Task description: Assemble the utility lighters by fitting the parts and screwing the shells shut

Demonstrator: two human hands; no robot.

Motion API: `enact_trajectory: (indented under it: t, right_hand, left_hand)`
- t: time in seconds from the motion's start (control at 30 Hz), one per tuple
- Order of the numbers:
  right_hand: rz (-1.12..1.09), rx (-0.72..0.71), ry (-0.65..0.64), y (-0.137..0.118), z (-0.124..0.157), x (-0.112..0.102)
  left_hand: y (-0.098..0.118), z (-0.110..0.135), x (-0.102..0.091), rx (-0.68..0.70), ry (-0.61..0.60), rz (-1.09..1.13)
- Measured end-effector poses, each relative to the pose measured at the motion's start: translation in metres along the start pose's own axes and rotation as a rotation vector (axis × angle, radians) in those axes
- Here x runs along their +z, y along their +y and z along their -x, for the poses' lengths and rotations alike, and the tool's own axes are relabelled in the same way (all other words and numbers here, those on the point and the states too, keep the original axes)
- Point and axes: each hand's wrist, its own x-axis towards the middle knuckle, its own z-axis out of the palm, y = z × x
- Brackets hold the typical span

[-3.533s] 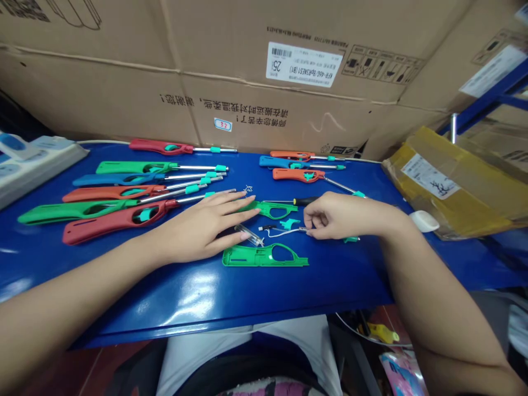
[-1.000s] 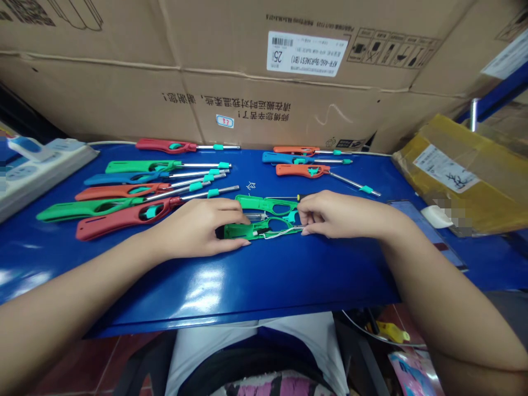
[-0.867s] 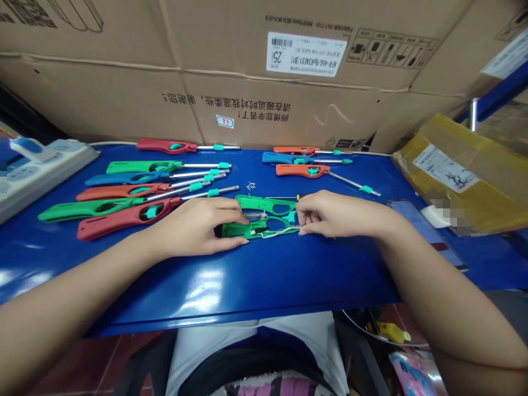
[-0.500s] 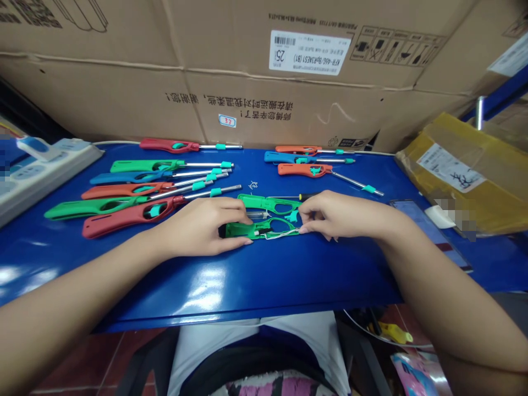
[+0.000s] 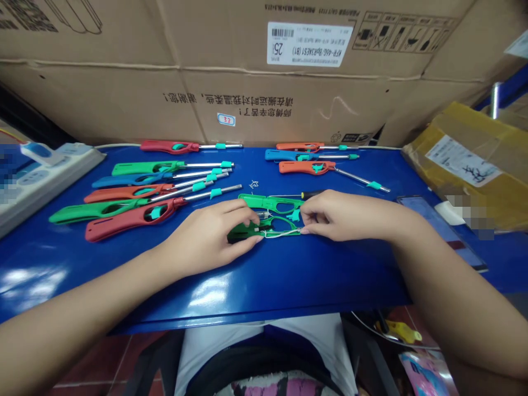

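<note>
An opened green lighter casing half (image 5: 284, 221) lies on the blue table, with a small dark part and a thin white wire (image 5: 280, 235) in it. My left hand (image 5: 223, 228) grips its left end, thumb at the near edge and fingers over the far side. At its right tip my right hand (image 5: 324, 215) is closed, thumb and forefinger pinching the wire's end; the exact contact is partly hidden. The other green casing half (image 5: 253, 201) lies just behind. Close to my right fingers is a teal trigger piece (image 5: 294, 215). A screwdriver (image 5: 307, 195) lies behind the casing, partly covered by my right hand.
Several assembled lighters, among them a red one (image 5: 132, 219), lie at the left. An orange lighter (image 5: 307, 167) and two others lie at the back right. A cardboard box (image 5: 231, 82) stands behind. A power strip (image 5: 45, 170), a phone (image 5: 441, 231) and a yellow-taped package (image 5: 457, 148) flank the table.
My left thumb and fingers have shifted slightly right along the casing half. My right hand keeps its pinch at the tip. The camera view has moved a little.
</note>
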Motion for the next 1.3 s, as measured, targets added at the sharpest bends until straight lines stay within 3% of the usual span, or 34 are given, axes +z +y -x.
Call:
enact_trajectory:
  t: [0.17,0.47,0.73,1.03,1.3]
  right_hand:
    - [0.03,-0.006,0.02,0.0,0.002,0.001]
    - [0.089,-0.115,0.13,-0.017,0.001,0.009]
    - [0.135,-0.125,0.142,-0.034,-0.009,0.03]
    - [0.017,-0.107,0.11,-0.036,-0.011,0.03]
    - [-0.111,-0.177,0.123,-0.031,-0.009,0.033]
  left_hand:
    - [-0.003,0.001,0.009,-0.116,-0.056,0.101]
    - [0.002,0.0,0.012,-0.257,-0.034,0.304]
    - [0.003,-0.001,0.011,-0.219,-0.019,0.27]
    - [0.002,-0.001,0.014,-0.237,0.017,0.238]
    - [0.003,0.0,0.013,-0.251,-0.018,0.199]
